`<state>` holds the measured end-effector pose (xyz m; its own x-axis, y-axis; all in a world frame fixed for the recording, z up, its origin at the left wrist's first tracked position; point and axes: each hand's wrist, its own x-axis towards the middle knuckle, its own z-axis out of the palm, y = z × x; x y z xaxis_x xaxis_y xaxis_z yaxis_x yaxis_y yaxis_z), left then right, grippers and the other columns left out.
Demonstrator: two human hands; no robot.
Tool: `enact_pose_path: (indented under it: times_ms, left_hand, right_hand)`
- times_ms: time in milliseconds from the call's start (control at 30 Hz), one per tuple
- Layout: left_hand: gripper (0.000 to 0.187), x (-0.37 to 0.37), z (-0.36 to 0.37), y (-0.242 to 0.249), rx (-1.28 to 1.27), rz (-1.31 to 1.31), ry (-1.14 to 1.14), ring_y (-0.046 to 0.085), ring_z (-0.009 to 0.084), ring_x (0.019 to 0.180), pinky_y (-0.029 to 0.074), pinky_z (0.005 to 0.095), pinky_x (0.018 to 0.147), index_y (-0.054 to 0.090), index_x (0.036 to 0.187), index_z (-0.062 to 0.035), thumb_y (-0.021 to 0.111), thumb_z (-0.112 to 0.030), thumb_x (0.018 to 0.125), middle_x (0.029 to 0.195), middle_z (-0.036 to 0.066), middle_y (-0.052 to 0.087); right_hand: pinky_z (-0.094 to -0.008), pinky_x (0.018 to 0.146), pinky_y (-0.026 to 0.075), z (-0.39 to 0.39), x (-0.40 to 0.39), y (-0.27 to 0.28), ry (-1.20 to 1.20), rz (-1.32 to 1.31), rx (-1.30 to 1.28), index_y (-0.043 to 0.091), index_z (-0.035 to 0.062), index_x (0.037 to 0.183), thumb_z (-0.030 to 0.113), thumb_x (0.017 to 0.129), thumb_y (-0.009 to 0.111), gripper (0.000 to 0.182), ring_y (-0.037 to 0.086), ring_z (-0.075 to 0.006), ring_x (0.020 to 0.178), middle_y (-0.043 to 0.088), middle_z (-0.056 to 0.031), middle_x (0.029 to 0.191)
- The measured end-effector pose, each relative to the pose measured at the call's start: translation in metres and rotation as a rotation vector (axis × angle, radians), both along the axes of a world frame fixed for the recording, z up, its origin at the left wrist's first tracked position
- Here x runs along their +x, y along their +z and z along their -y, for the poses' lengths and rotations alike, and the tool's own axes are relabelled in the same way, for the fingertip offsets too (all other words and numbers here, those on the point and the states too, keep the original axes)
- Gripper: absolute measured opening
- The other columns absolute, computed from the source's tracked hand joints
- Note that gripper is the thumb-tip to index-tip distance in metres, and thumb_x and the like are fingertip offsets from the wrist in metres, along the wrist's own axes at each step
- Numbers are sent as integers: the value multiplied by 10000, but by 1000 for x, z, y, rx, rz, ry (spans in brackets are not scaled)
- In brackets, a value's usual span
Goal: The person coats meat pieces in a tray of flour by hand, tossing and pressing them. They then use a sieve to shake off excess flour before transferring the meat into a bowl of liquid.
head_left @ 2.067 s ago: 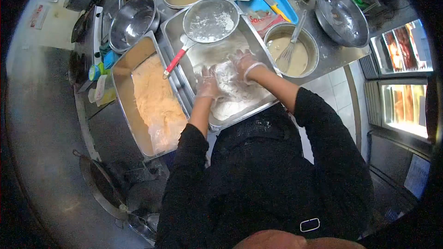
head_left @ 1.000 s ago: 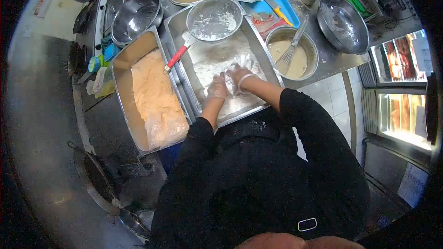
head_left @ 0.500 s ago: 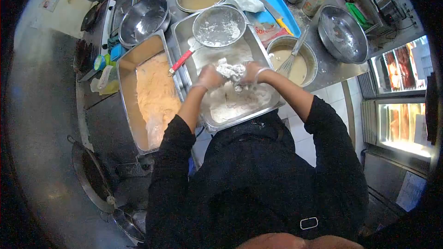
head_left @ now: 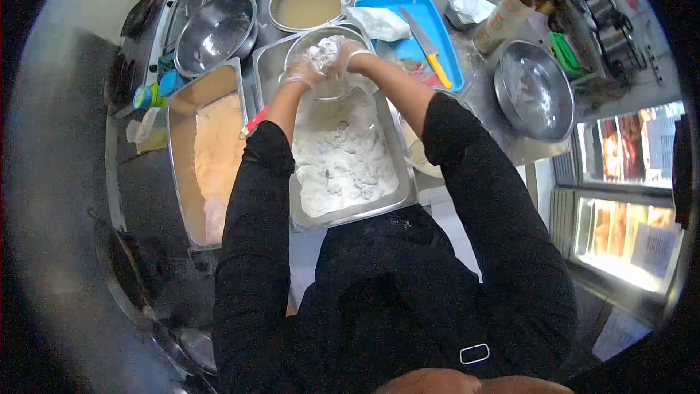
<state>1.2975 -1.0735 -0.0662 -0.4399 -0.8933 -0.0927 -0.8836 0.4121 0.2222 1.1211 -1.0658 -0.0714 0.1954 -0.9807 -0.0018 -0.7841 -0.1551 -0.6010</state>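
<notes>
My left hand [head_left: 303, 73] and my right hand [head_left: 345, 56], both in clear plastic gloves, are cupped together around a clump of flour-coated pieces [head_left: 324, 49]. What lies under the coating cannot be made out. Both hands are over a round mesh sieve [head_left: 332, 90], whose red handle [head_left: 255, 121] sticks out to the left past my left forearm. The sieve is at the far end of a metal tray [head_left: 405, 175]. White flour [head_left: 343, 153] with lumps in it covers the tray's near part.
To the left is a tray of orange-tinted powder [head_left: 219, 138] and a steel bowl [head_left: 216, 35]. Behind stands a pan of cloudy liquid [head_left: 312, 4]. A blue tray [head_left: 450, 47] carries a yellow-handled knife [head_left: 426, 44]. Another steel bowl [head_left: 534, 91] sits at right.
Both hands have moved away from me with the floured pieces, from above the flour to over the sieve. The view has shifted slightly, and more of the flour shows.
</notes>
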Motion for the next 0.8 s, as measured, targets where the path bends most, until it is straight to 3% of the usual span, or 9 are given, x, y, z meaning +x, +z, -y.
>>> enact_pose_path:
  times_ms: [100,200,300,367,500,600,633,733,800]
  left_hand:
    - [703,6,-9,11,141,-81,153,586,363,1186,488,408,994,570,1307,-87,757,-417,715,1272,209,612]
    - [573,24,-48,26,69,-217,171,617,368,1106,510,425,918,606,1206,-48,757,-378,764,1196,204,643]
    - [479,45,-126,56,25,-410,140,636,359,1038,512,439,870,614,1136,-28,753,-345,805,1071,189,667]
    - [509,62,-170,24,144,-326,154,625,354,1055,506,447,881,587,1171,-28,770,-315,792,1040,184,653]
    - [682,74,-240,-78,193,63,282,582,342,1155,498,456,949,513,1319,-155,813,-348,737,1221,180,589]
    - [806,42,-244,-29,530,208,299,508,401,1236,465,458,1011,410,1424,-178,790,-251,717,1374,250,442]
    - [566,46,-250,-53,397,242,310,560,382,1188,482,461,987,529,1347,-230,693,-268,806,1324,240,525]
    - [345,70,-237,-125,360,132,242,630,351,1095,511,444,943,659,1206,-204,574,-244,873,1192,222,634]
    - [262,67,-230,-100,382,166,217,675,346,968,529,436,895,729,1030,-125,529,-201,878,1040,212,688]
  right_hand:
    - [-395,992,472,-2,7,-14,-33,-28,104,554,85,1333,518,641,802,854,613,-325,1145,617,-189,1277]
    - [-406,941,495,-41,2,8,-69,-27,20,602,96,1248,485,725,762,671,622,-316,1113,642,-185,1203]
    - [-403,921,501,-101,-5,9,21,314,-103,618,94,1199,416,781,741,542,628,-325,1087,647,-181,1176]
    - [-390,950,490,-134,-5,26,194,352,369,589,115,1269,334,798,742,541,609,-310,1141,629,-193,1211]
    - [-427,1003,463,-163,19,-34,441,-148,282,553,149,1345,248,812,730,570,544,-335,1242,568,-187,1326]
    - [-418,1061,419,-161,49,-86,449,-455,207,573,151,1335,248,832,711,531,555,-366,1226,572,-195,1330]
    - [-425,1051,428,-160,61,-109,464,-505,217,572,152,1334,223,849,685,503,554,-375,1224,570,-196,1327]
    - [-441,994,473,-184,76,-84,530,-465,226,586,132,1300,141,882,600,419,574,-387,1186,574,-204,1293]
    - [-444,946,502,-197,80,-82,583,-410,240,611,112,1242,93,890,550,358,596,-384,1143,580,-207,1264]
